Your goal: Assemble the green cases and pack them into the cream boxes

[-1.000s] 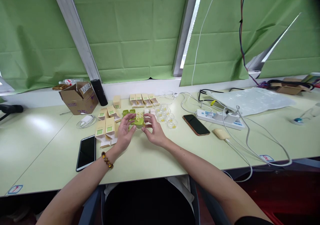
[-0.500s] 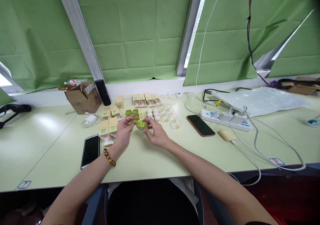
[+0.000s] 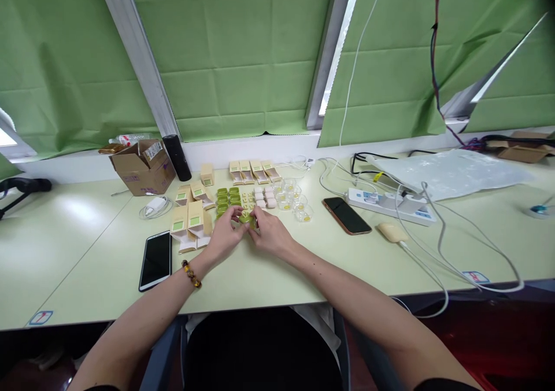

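Both hands meet at a small green container (image 3: 246, 220) above the table, their fingertips closed on it. My left hand (image 3: 226, 229) pinches its left side, and my right hand (image 3: 269, 229) grips its right side, partly hiding it. Just behind are rows of green cups (image 3: 235, 191), small pale-yellow pieces (image 3: 247, 197) and whitish-pink blocks (image 3: 269, 196). Clear plastic cups (image 3: 303, 211) with yellow spots stand to the right of these. Left of my left hand are several open kraft boxes (image 3: 196, 214) with green labels.
More kraft boxes (image 3: 246, 171) line the back. A cardboard carton (image 3: 145, 168) and a black cylinder (image 3: 177, 158) stand at the back left. One phone (image 3: 156, 261) lies left, another phone (image 3: 347, 215) right, near a power strip (image 3: 390, 205), a beige case (image 3: 391, 232) and loose cables.
My left hand has moved right and closed on the green container, which my right hand was holding alone. The container's top loop no longer shows.
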A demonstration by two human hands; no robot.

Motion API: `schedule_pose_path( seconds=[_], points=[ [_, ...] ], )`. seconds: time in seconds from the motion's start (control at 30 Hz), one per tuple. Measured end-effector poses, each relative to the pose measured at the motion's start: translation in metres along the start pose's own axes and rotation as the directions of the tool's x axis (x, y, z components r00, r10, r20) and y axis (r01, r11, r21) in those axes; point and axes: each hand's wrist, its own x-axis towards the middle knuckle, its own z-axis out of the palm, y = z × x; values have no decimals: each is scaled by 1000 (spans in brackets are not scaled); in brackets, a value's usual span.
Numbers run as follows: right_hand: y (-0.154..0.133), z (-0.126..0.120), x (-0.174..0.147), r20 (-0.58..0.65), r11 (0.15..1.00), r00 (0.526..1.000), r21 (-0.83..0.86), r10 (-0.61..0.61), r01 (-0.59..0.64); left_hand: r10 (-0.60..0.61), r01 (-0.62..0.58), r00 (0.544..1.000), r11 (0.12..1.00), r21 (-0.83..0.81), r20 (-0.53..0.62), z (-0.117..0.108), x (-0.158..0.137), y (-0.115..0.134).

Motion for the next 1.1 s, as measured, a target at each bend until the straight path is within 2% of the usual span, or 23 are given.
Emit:
schedule_pose_path(
  seconds=[0.07,0.2,0.37,0.5,0.63,0.77,0.97,1.1],
  points=[
    [1,3,0,28,1000,1000,-29,3,-2,19,-20,1000,999,44,20,0,-2,-2],
    [5,5,1,71,999,997,-37,-11,14,32,-34,997,999,25,69,-1,-2,-4],
    [11,-11,6,128,999,992,31,-12,9,10,-10,996,1000,0,94,0,-1,-3],
    [12,-18,10,138,994,989,88,52,-64,-9,8,992,1000,3,126,1,-1,-4],
    [14,-12,10,129,986,985,107,112,-126,-19,18,993,1000,13,117,3,0,-4],
    [16,-6,11,157,965,973,173,172,-198,-96,89,986,994,57,137,4,3,-2],
    [20,1,14,246,883,931,321,271,-342,-225,231,965,972,-30,137,5,11,-12],
    [20,-1,16,286,866,917,338,278,-368,-234,241,961,970,-32,148,4,13,-16]
  ],
)
